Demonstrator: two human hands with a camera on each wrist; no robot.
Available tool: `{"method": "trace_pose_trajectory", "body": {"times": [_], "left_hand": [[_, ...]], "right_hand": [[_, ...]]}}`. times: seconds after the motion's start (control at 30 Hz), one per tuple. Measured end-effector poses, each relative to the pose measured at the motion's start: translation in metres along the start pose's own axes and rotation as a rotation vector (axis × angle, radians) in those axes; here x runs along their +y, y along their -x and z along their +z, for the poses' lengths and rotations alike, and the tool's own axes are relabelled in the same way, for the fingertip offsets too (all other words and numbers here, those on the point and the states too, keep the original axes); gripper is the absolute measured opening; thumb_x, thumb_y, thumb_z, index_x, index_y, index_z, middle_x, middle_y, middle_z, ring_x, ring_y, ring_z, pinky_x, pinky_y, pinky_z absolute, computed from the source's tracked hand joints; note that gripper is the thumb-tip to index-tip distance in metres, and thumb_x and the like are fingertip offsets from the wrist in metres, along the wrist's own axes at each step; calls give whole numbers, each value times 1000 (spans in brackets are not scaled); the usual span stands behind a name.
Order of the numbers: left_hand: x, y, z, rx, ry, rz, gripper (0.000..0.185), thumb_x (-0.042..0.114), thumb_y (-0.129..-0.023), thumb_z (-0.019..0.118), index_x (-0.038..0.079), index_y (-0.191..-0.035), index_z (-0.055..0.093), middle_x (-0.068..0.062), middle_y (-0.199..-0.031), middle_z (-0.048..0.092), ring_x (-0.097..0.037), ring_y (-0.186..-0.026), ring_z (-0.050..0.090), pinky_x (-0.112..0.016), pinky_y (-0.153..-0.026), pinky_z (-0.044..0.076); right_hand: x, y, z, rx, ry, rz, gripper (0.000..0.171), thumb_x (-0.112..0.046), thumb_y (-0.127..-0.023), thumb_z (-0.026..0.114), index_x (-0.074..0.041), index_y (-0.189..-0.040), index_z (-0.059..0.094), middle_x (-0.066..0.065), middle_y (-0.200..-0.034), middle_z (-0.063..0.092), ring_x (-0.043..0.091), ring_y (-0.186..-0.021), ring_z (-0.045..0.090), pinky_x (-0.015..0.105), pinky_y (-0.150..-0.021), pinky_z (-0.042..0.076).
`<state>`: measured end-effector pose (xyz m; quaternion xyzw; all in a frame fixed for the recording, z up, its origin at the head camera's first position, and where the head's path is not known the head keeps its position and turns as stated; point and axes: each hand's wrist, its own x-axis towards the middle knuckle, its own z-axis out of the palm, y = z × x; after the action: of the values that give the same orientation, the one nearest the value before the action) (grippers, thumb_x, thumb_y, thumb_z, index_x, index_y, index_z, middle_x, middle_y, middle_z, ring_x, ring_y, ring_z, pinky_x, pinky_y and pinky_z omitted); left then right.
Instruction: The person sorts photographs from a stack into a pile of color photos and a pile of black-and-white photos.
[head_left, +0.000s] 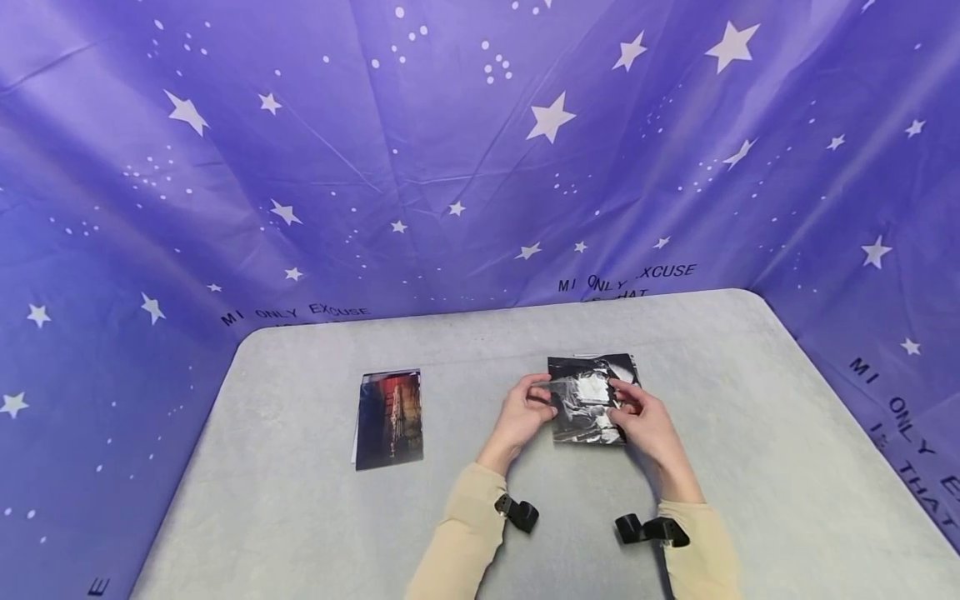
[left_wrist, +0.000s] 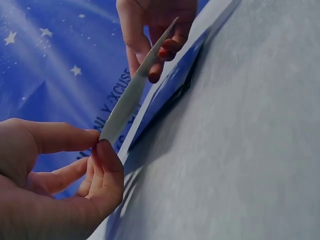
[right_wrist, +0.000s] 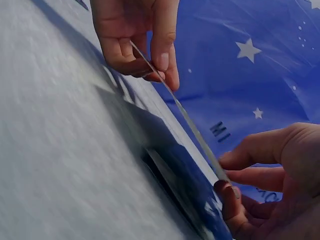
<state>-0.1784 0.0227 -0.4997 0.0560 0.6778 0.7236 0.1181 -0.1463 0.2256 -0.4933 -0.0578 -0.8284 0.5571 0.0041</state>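
Between both hands a glossy black-and-white photo print is held above the table. My left hand pinches its left edge between thumb and fingers. On the opposite edge, my right hand pinches it the same way. Seen edge-on in the left wrist view, the print bows slightly and stands apart from the surface. Beneath it lies a stack of dark prints, mostly hidden from the head view; only its upper right corner peeks out there.
To the left on the grey table lies another stack of prints, the top one dark with red and orange, edges slightly uneven. A purple star-patterned cloth surrounds the table's back and sides. Black straps sit at both wrists.
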Motion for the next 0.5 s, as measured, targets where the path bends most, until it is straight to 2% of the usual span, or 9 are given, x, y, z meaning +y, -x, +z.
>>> {"method": "trace_pose_trajectory", "body": {"times": [0.17, 0.27, 0.4, 0.5], "left_hand": [[-12, -9, 14, 8, -25, -20, 56, -20, -71, 62, -6, -124, 55, -15, -91, 57, -10, -68, 55, -20, -63, 49], [-4, -8, 21, -6, -43, -24, 54, -20, -71, 61, -8, -123, 55, -19, -92, 58, -13, -70, 57, -21, -64, 49], [-6, -11, 29, -19, -82, -26, 51, -18, -72, 62, -8, -122, 56, -22, -96, 61, -15, -74, 61, -23, -66, 51], [-16, -15, 31, -31, -103, -26, 50, -15, -72, 64, -5, -121, 57, -17, -97, 64, -16, -77, 64, -25, -70, 53]], "right_hand": [[3, -3, -15, -7, 86, -22, 48, 6, -84, 63, 13, -129, 51, 26, -108, 56, 1, -65, 46, 19, -55, 40], [5, -6, -22, 1, 156, -43, 46, 3, -84, 63, 12, -128, 53, 26, -107, 57, 3, -65, 46, 21, -57, 40], [8, -11, -31, 11, 284, -63, 46, -2, -83, 64, 10, -126, 55, 17, -92, 60, 8, -64, 47, 26, -60, 39], [12, -15, -36, 13, 350, -72, 46, -3, -83, 66, 9, -126, 55, 9, -79, 56, 14, -65, 47, 31, -62, 39]]}}
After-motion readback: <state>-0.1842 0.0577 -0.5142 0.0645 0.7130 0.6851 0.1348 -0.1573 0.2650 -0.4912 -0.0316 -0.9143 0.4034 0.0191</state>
